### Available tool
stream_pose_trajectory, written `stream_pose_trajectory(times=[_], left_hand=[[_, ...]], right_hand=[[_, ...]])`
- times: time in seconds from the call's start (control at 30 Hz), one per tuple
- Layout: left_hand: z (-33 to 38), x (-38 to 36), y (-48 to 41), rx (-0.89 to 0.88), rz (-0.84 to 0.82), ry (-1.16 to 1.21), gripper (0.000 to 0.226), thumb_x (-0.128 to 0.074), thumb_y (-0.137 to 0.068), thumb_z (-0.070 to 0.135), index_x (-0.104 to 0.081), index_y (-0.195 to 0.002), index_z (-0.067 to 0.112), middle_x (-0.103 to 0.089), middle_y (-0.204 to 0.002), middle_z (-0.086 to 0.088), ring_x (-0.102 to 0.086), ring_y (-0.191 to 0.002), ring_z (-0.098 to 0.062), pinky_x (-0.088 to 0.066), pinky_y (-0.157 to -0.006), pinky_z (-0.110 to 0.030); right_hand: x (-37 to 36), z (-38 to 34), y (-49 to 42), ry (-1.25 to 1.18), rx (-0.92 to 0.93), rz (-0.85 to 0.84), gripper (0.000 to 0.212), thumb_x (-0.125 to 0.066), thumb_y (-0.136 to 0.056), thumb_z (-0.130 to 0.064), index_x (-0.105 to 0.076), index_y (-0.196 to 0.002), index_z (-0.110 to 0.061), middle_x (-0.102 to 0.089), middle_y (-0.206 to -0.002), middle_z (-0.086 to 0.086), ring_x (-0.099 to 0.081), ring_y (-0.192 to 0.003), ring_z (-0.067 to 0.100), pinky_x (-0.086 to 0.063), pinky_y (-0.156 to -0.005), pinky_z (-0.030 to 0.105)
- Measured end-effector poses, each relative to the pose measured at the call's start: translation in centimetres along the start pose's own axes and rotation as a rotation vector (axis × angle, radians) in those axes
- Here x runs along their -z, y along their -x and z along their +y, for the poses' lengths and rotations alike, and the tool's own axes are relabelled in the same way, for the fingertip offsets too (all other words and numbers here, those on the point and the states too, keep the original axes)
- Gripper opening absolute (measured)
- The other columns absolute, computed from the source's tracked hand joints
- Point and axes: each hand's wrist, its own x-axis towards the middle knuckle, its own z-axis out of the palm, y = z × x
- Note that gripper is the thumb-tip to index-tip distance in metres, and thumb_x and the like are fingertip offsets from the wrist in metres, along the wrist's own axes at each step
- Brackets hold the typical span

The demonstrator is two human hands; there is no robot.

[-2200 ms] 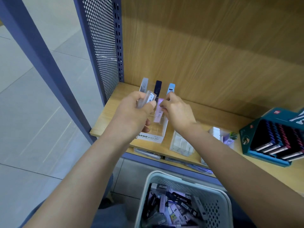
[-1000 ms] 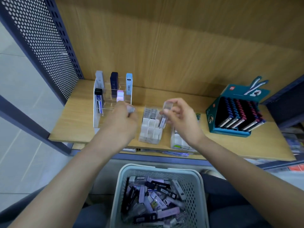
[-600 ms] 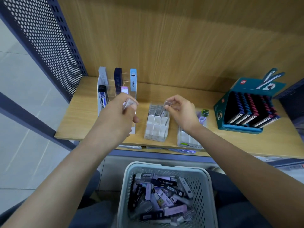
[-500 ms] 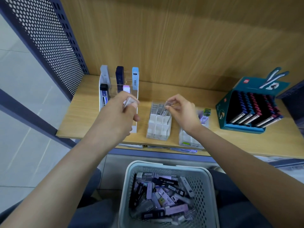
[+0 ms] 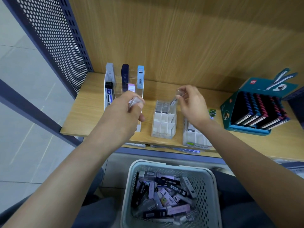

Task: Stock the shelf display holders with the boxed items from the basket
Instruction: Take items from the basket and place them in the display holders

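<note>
Basket (image 5: 164, 163): pale grey, perforated, nearest the camera, below the shelf edge. It is filled with a loose pile of boxed items (image 5: 164, 196), slim cases in black, lilac, clear and white; barcode labels are seen, text too small to read.

Left hand (image 5: 121, 114): fingers are curled round a clear case (image 5: 135, 101), held over the front of the tiered acrylic holder (image 5: 130, 89).

Right hand (image 5: 192, 102): a second clear case (image 5: 177, 95) is pinched by its top between thumb and fingertips, tilted, lower end at the back-right cell of the middle gridded holder (image 5: 163, 127). Whether it is seated in the cell cannot be told. Two clear cases are stood in that back row; the front cells show white.

A third clear holder (image 5: 195, 139) is partly hidden by the right forearm.

All holders are stood on the wooden shelf (image 5: 85, 112).

In the tiered holder a black case (image 5: 109, 94) is marked "0.5 HB", a navy case (image 5: 125, 73) "HB"; grey, light-blue and lilac cases are also stood upright.

Far right: a teal display box (image 5: 256, 104), red "deli" logo.
</note>
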Motion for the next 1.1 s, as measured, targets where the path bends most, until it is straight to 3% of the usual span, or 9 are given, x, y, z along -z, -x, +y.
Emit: stream_pose_trajectory(times=[0.23, 0.4, 0.53, 0.67, 0.83, 0.93, 1.03, 1.1], left_hand=[[-0.1, -0.2, -0.1, -0.007, -0.004, -0.016, 0.018, -0.04, -0.099, 0.02, -0.055, -0.092, 0.029, -0.061, -0.074, 0.005, -0.048, -0.057, -0.013, -0.049, -0.058, -0.03], [-0.2, -0.4, -0.2, 0.022, 0.0, -0.023, 0.013, -0.041, -0.099, 0.022, -0.052, -0.091, 0.025, -0.063, -0.076, 0.006, -0.048, -0.053, -0.009, -0.049, -0.054, -0.025], [-0.2, -0.7, -0.3, 0.05, 0.013, -0.009, 0.016, -0.041, -0.099, 0.022, -0.044, -0.083, 0.025, -0.064, -0.077, 0.005, -0.048, -0.048, -0.005, -0.05, -0.054, -0.025], [-0.3, -1.1, -0.4, 0.069, 0.007, -0.004, 0.016, -0.041, -0.098, 0.017, -0.042, -0.084, 0.024, -0.064, -0.081, 0.002, -0.048, -0.049, -0.005, -0.048, -0.051, -0.023], [-0.5, -1.4, -0.4, 0.065, -0.045, -0.008, 0.016, -0.043, -0.097, 0.012, -0.045, -0.084, 0.022, -0.062, -0.085, -0.001, -0.051, -0.054, -0.012, -0.044, -0.045, -0.014], [-0.7, -1.2, -0.1, 0.025, -0.1, -0.013, 0.01, -0.048, -0.096, 0.016, -0.054, -0.09, 0.022, -0.061, -0.086, -0.004, -0.052, -0.054, -0.01, -0.052, -0.059, -0.026], [-1.3, -1.3, 0.1, -0.007, -0.131, -0.073, 0.008, -0.051, -0.095, 0.019, -0.057, -0.091, 0.022, -0.062, -0.081, -0.002, -0.052, -0.052, -0.009, -0.05, -0.056, -0.026], [-1.7, -1.6, 0.2, -0.015, -0.131, -0.092, 0.006, -0.051, -0.095, 0.018, -0.053, -0.089, 0.02, -0.062, -0.078, 0.001, -0.052, -0.053, -0.01, -0.046, -0.052, -0.025]], right_hand=[[-0.2, 1.6, -0.5, 0.132, 0.025, -0.138, 0.02, -0.053, -0.094, -0.013, -0.062, -0.112, -0.013, -0.059, -0.105, 0.004, -0.059, -0.093, 0.021, -0.049, -0.082, 0.044], [-1.2, 1.7, -0.9, 0.248, 0.001, -0.251, 0.024, -0.049, -0.097, -0.016, -0.065, -0.114, -0.013, -0.054, -0.111, 0.005, -0.057, -0.097, 0.022, -0.048, -0.082, 0.037], [-1.6, 1.8, -1.2, 0.24, -0.012, -0.223, 0.021, -0.052, -0.095, -0.015, -0.066, -0.11, -0.014, -0.055, -0.109, 0.003, -0.057, -0.098, 0.02, -0.046, -0.08, 0.031], [-1.9, 1.8, -1.4, 0.243, -0.037, -0.208, 0.019, -0.055, -0.091, -0.009, -0.065, -0.106, -0.015, -0.055, -0.11, 0.002, -0.059, -0.097, 0.02, -0.048, -0.082, 0.035], [-1.3, 0.3, -1.2, 0.311, 0.002, -0.231, 0.027, -0.053, -0.094, -0.015, -0.055, -0.121, -0.015, -0.051, -0.12, 0.003, -0.054, -0.106, 0.021, -0.045, -0.081, 0.034], [0.1, -2.9, -0.3, 0.096, 0.045, -0.178, 0.019, -0.046, -0.098, -0.02, -0.059, -0.111, -0.014, -0.057, -0.102, -0.004, -0.059, -0.093, 0.015, -0.045, -0.076, 0.029], [2.1, -7.2, 1.6, -0.295, -0.034, -0.249, 0.027, -0.039, -0.101, -0.025, -0.062, -0.094, -0.014, -0.063, -0.08, -0.002, -0.064, -0.068, 0.013, -0.053, -0.066, 0.028], [3.5, -9.3, 3.2, -0.503, -0.123, -0.369, 0.029, -0.039, -0.101, -0.027, -0.063, -0.089, -0.015, -0.062, -0.078, 0.0, -0.062, -0.063, 0.012, -0.054, -0.061, 0.025]])
